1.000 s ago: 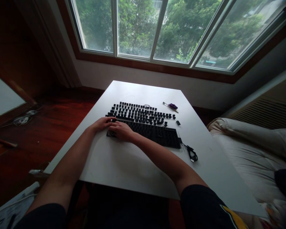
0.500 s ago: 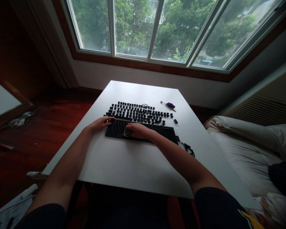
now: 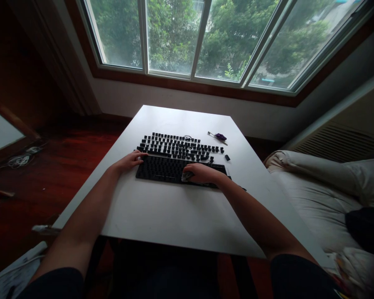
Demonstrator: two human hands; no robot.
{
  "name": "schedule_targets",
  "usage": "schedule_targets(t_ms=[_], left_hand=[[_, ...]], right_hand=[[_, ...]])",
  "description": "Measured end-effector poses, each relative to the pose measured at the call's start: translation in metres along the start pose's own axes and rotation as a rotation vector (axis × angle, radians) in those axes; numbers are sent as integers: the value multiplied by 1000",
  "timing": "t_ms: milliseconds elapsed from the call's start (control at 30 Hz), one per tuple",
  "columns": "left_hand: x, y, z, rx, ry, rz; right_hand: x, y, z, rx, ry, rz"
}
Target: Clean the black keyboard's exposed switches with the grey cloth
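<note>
A black keyboard (image 3: 168,168) with its keycaps removed lies on the white table (image 3: 174,211). Rows of loose black keycaps (image 3: 177,146) are laid out just behind it. My left hand (image 3: 129,160) grips the keyboard's far left corner, fingers curled over its edge. My right hand (image 3: 202,173) is closed over a small pale wad, perhaps a cloth (image 3: 186,176), pressed on the right half of the keyboard.
A purple-handled tool (image 3: 218,136) and a single keycap (image 3: 227,157) lie behind the keyboard's right end. A pale cushion (image 3: 324,195) sits beside the table on the right. A window spans the far wall. Cables lie on the dark wooden floor (image 3: 21,160) at left.
My right hand has slid along the keyboard from its left end to its right half, carrying the pale wad. My left hand has stayed at the left corner.
</note>
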State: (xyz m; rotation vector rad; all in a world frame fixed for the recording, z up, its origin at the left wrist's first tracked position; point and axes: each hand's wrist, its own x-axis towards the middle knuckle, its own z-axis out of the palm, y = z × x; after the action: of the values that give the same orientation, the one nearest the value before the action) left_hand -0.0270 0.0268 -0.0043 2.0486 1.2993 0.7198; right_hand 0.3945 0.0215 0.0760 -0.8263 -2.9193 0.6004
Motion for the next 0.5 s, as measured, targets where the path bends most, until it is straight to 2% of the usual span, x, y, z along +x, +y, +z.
schedule_targets(t_ms=[67,167,333,500], left_hand=[[-1,-1,0,-5,2,7],[-2,-3,1,-3,12,11],[-2,-7,5,15,58,22],[-2,-7,4,26,56,12]], right_hand=[[4,-5,-2,-42,4,5],[24,-20,4,-66,111,-31],[76,-55,33,-27,237,-85],[126,-85,54,-47,265,-18]])
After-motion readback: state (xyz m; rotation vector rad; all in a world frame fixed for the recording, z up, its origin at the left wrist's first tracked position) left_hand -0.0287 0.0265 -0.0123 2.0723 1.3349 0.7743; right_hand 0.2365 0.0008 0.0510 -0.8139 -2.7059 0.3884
